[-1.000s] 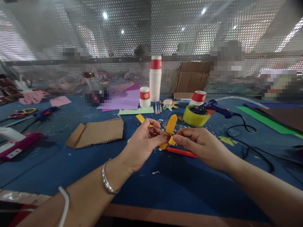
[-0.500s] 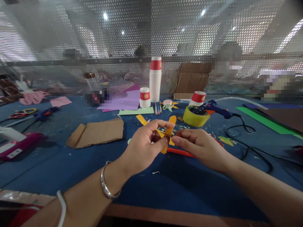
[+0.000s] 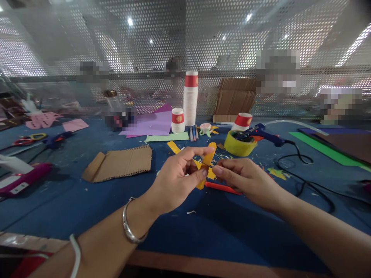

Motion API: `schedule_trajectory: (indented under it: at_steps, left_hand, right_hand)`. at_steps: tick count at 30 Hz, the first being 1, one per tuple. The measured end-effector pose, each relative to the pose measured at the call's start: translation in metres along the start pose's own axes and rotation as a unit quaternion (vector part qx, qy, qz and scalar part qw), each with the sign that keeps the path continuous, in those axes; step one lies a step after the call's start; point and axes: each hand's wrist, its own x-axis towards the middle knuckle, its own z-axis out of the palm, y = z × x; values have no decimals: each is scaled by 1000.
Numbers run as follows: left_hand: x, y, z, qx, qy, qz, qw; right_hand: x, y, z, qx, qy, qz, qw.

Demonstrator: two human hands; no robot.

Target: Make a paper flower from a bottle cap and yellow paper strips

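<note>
Over the tabletop point(image 3: 174, 237), the left hand point(image 3: 175, 181) pinches a yellow strip point(image 3: 209, 157), long axis slanting up rightward; the right hand point(image 3: 249, 179), fingers gripping a thin dark piece point(image 3: 206, 165), hangs over a red stick point(image 3: 220, 187). Tape roll point(image 3: 241, 146) and stacked cups point(image 3: 190, 104) stand beyond.

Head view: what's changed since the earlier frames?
The left hand's index finger has uncurled and reached rightward to the upper end of the held yellow strip. No release visible. Unchanged: the right hand pinching a thin dark item; the red stick, flat cardboard piece and tall paper-cup stack.
</note>
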Motion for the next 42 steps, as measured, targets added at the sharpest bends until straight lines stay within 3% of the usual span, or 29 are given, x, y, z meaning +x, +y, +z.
schedule_trajectory:
  at_steps: [22, 25, 29, 31, 33, 37, 40, 42]
  left_hand:
    - [0, 5, -2, 0, -21, 11, 1000]
    - [1, 7, -7, -4, -3, 7, 1000]
    - [5, 12, -25, 6, 18, -10, 1000]
    - [6, 16, -35, 18, -28, -40, 999]
    - [6, 18, -41, 49, -132, -63, 988]
    - [5, 16, -37, 149, -324, -75, 931]
    - [4, 13, -27, 202, -375, -51, 903]
    - [3, 12, -22, 228, -376, -41, 897]
  right_hand:
    - [1, 1, 0, -48, 12, 23, 999]
    - [2, 4, -4, -88, 18, 42, 995]
    - [4, 4, -8, -181, -18, 56, 982]
    - [4, 3, -8, -234, -59, 62, 968]
    - [3, 2, -6, -291, -96, 74, 949]
    - [1, 2, -4, -398, -86, 73, 911]
    - [0, 4, -5, -437, -63, 51, 896]
    - [0, 5, -7, -449, -60, 45, 891]
